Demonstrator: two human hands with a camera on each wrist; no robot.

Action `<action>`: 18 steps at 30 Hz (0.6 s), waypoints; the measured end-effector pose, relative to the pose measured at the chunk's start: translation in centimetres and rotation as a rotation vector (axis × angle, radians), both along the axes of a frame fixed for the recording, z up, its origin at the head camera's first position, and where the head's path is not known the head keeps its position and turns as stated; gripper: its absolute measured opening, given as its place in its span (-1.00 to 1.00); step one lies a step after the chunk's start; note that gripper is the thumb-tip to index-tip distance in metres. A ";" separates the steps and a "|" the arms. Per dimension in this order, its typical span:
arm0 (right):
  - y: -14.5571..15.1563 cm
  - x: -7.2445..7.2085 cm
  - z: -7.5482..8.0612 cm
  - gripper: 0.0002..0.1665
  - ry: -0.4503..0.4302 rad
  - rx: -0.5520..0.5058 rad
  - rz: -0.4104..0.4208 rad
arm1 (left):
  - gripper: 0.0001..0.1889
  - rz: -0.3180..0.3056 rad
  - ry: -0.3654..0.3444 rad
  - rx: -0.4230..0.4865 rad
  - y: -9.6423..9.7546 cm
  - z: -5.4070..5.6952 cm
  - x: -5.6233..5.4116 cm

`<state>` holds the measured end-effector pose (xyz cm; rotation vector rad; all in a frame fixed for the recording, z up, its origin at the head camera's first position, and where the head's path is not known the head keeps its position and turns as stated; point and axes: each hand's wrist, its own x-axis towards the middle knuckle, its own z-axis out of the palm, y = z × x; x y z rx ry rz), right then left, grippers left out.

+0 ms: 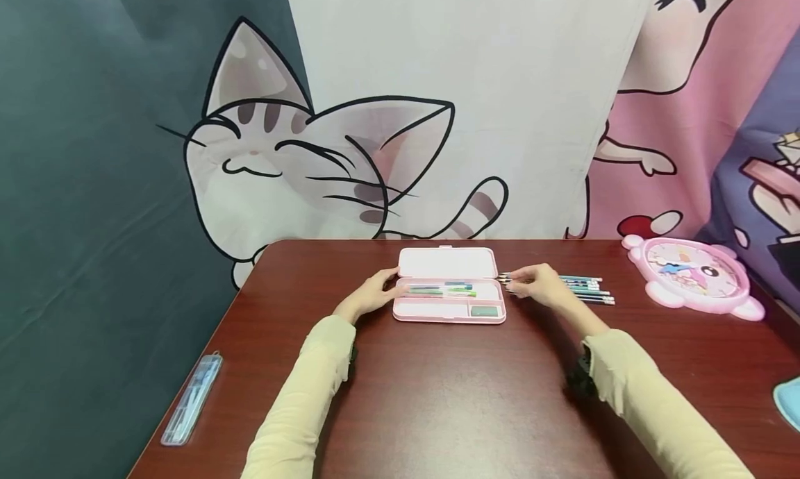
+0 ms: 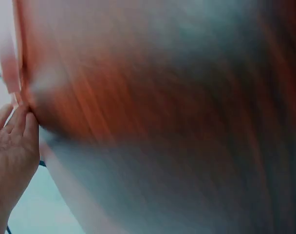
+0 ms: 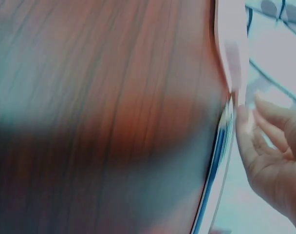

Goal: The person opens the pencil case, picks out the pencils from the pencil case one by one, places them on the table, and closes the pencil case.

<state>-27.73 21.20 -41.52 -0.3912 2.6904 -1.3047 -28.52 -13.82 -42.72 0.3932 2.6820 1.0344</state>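
A pink pencil case (image 1: 450,319) lies on the table with its lid (image 1: 447,262) raised at the back. Inside are several colored pens (image 1: 437,290) and a grey-green eraser (image 1: 484,311) in the small front compartment. My left hand (image 1: 370,295) rests its fingertips against the case's left side, fingers fairly straight in the left wrist view. Just right of the case several pencils (image 1: 584,289) lie side by side, points toward it. Over their pointed ends is my right hand (image 1: 539,284), thumb and fingers slightly bent and apart, with nothing showing between them in the right wrist view.
A pink animal-shaped clock (image 1: 696,274) lies at the back right. Near the left table edge lies a clear slim case (image 1: 192,399). Part of a light blue object (image 1: 789,402) shows at the right edge. A printed cloth (image 1: 531,83) hangs behind the table.
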 end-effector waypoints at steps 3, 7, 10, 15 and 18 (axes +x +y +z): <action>-1.8 0.0 0.2 -0.65 -0.040 0.045 -0.040 | -0.42 0.032 -0.050 0.151 -0.2 -0.4 -0.2; -3.1 0.1 0.4 -0.74 -0.066 0.125 -0.125 | -0.38 0.094 -0.155 0.351 -0.2 -0.6 -0.4; -3.7 0.2 0.5 -0.77 -0.071 0.140 -0.164 | -0.35 0.155 -0.210 0.424 -0.3 -0.8 -0.6; -4.3 0.4 0.4 -0.76 -0.070 0.095 -0.208 | -0.41 0.162 -0.210 0.510 -1.0 -2.6 -2.1; -4.4 0.7 0.1 -0.67 -0.132 -0.043 -0.239 | -0.48 0.166 -0.186 0.534 -0.8 -2.6 -2.1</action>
